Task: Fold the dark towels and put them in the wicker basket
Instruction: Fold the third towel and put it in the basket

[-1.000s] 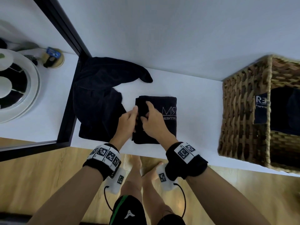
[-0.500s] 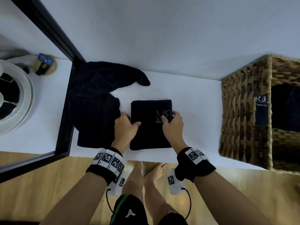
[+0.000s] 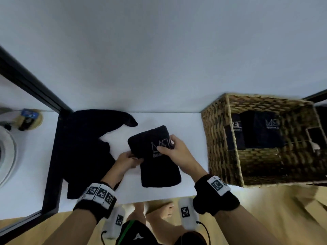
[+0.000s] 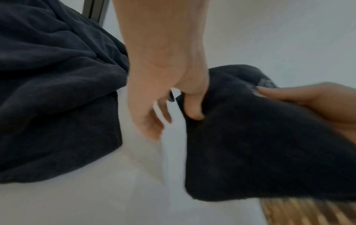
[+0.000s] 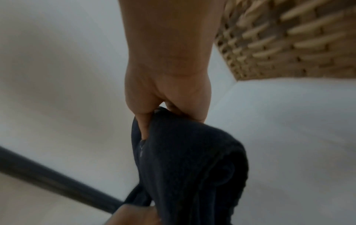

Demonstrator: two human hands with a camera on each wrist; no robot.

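Observation:
A folded dark towel [image 3: 159, 167] with a white logo is tilted above the white shelf [image 3: 191, 131], between both hands. My left hand [image 3: 130, 159] holds its left edge, thumb [image 4: 192, 109] pressed into the cloth [image 4: 260, 144]. My right hand [image 3: 170, 147] pinches its right edge near the logo; the right wrist view shows the thumb and fingers [image 5: 167, 106] closed on the towel [image 5: 192, 167]. A crumpled unfolded dark towel [image 3: 88, 147] lies at the left. The wicker basket [image 3: 221, 138] stands at the right with folded dark towels [image 3: 260, 131] inside.
A black frame post [image 3: 53, 156] borders the shelf on the left, next to the crumpled towel. Beyond it sit a white round appliance [image 3: 7, 152] and a small wooden dish [image 3: 30, 119]. A white wall rises behind. Wooden floor and my bare feet lie below.
The folded towel lay flat on the shelf with a hand at each side. Both hands now grip it, and it has risen, tilted and shifted right towards the basket.

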